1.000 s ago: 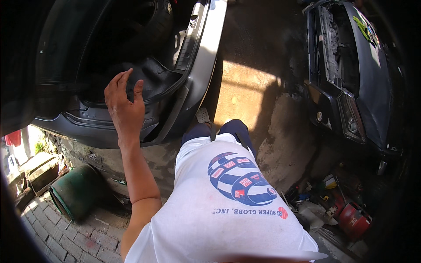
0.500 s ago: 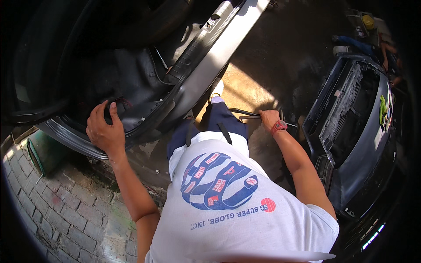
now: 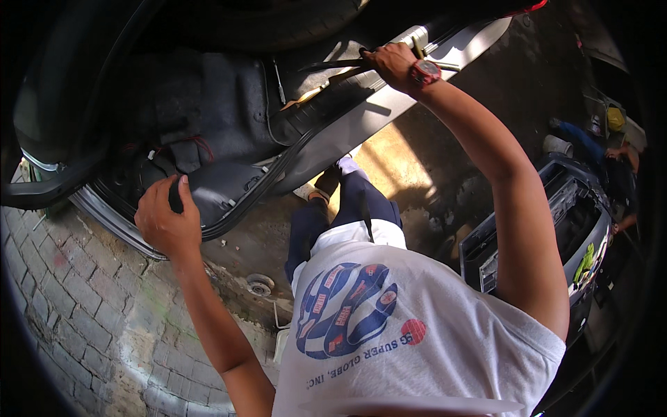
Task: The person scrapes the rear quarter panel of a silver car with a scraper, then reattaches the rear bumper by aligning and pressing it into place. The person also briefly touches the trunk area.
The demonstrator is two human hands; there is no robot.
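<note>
Left hand: fingers curled over the edge of the black plastic trim panel at the car's open door sill; grip clamped on that edge, thumb on the near side. Panel sits right under the palm and runs up and right from it, along the sill. Black rubber door seal loops just right of this grip and lies along the panel's lower edge. Thin red wire above the grip, on the dark floor carpet.

Right hand: raised, arm stretched out, red wristwatch on the wrist. Grip closed around a thin dark bar-like tool that sticks out to the left of the fist; can't tell what kind of tool. Silver sill of the car body runs just below this grip, slanting down-left toward the other hand. The two grips are well apart, at opposite ends of the sill opening.

Around: brick paving below the left grip, a small round metal part on the ground near the left forearm. Detached dark bumper lies under the right arm, well below that grip. Another person, partly seen, at the far right edge.
</note>
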